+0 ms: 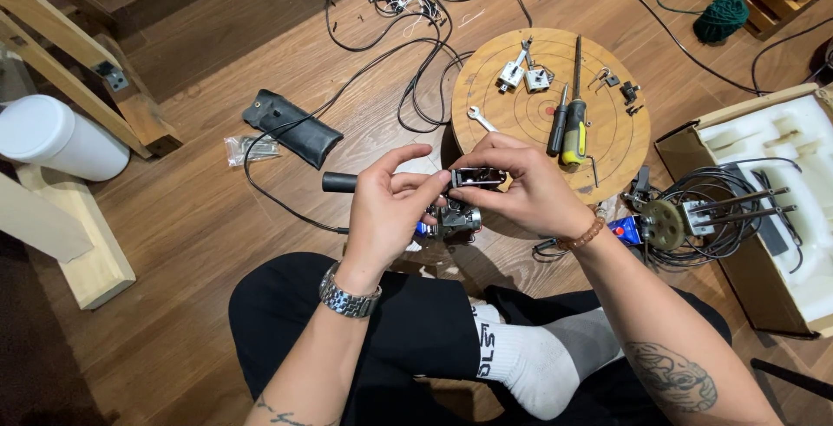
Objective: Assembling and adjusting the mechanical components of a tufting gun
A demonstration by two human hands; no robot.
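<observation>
The person is sitting cross-legged on a wooden floor [200, 244], and both hands are meeting over the lap on a small metal mechanical assembly [464, 216]. The left hand [386, 209] is gripping the assembly from the left, its thumb and forefinger pinching toward the upper part while the other fingers are curling under it; a black cylindrical handle [339, 182] is sticking out to the left just behind this hand. The right hand [521, 185] is closing over the top, its fingertips pressing together on a dark metal piece [479, 177] at the assembly's upper edge. A steel wristwatch [349, 296] is sitting on the left wrist and a bead bracelet [583, 234] on the right. Just beyond the hands, a round wooden board [607, 144] is holding a yellow-handled screwdriver [573, 127], a black-handled screwdriver [558, 127], a small wrench [480, 118] and two small metal brackets [523, 73]. A black pouch [292, 127] is lying to the left, and a cardboard box with white foam [785, 144] is standing to the right, beside a bundle of cables [703, 218].
</observation>
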